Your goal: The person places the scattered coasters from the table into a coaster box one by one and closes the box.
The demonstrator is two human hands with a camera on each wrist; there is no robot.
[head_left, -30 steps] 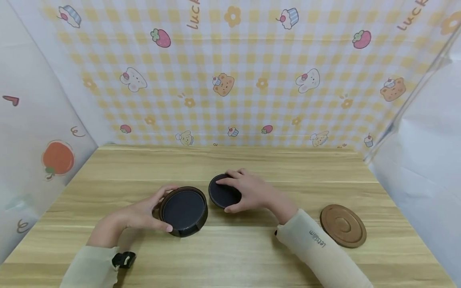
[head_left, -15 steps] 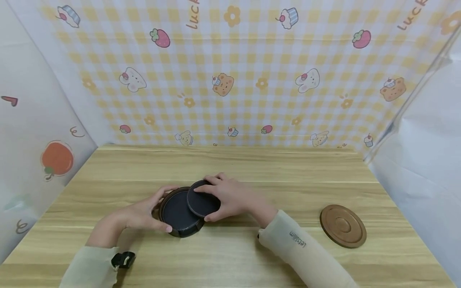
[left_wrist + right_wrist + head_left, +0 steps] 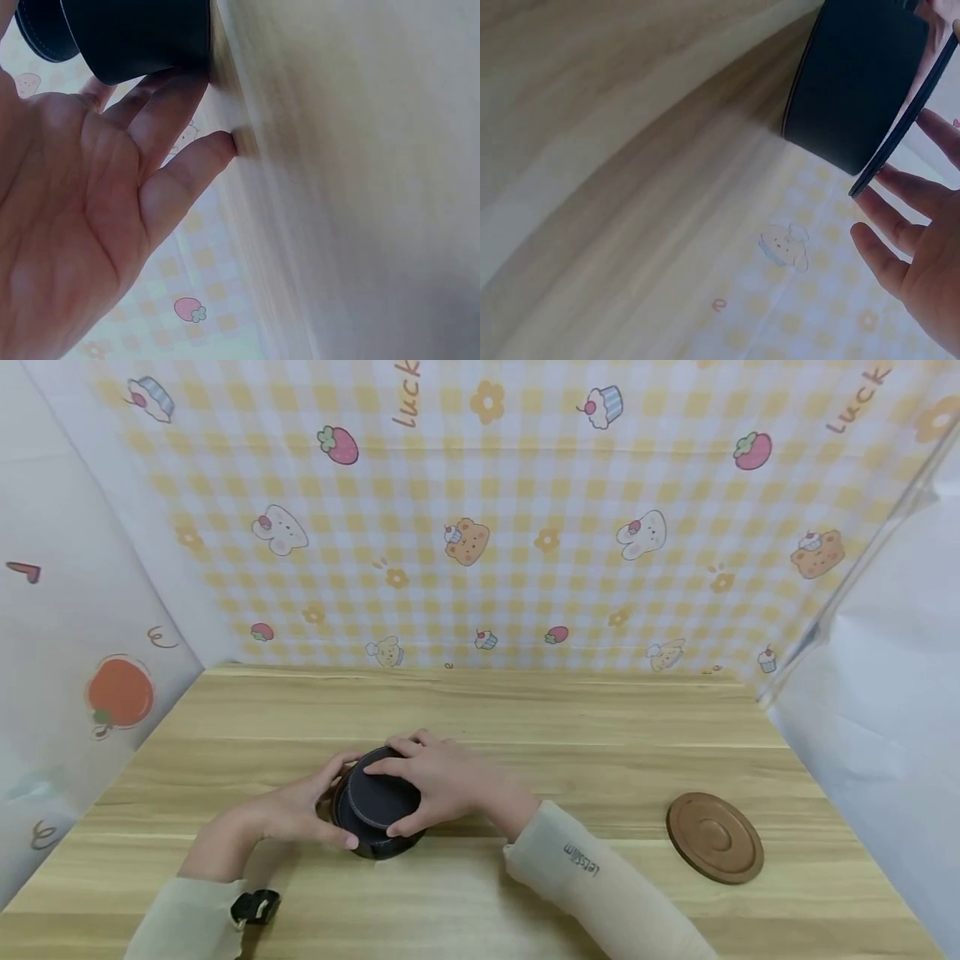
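Observation:
A round black coaster holder (image 3: 386,847) stands on the table left of centre in the head view. My left hand (image 3: 292,814) holds it from the left, thumb at the near side and fingers round the far side. My right hand (image 3: 450,781) pinches a round black stitched coaster (image 3: 375,797) by its edge, over the holder. From the right wrist camera the coaster (image 3: 911,116) looks tilted at the holder's (image 3: 855,82) rim. The left wrist view shows the holder's dark wall (image 3: 142,37) against the fingers. What lies inside the holder is mostly hidden under the coaster.
A brown round wooden lid-like disc (image 3: 716,839) with a ringed centre lies at the right of the wood-grain table (image 3: 570,718). A yellow checked cloth (image 3: 510,585) hangs behind the table, with white sheets at both sides.
My right hand has carried the coaster leftward, from beside the holder to over it. My left hand has stayed at the holder. The wooden disc has not moved.

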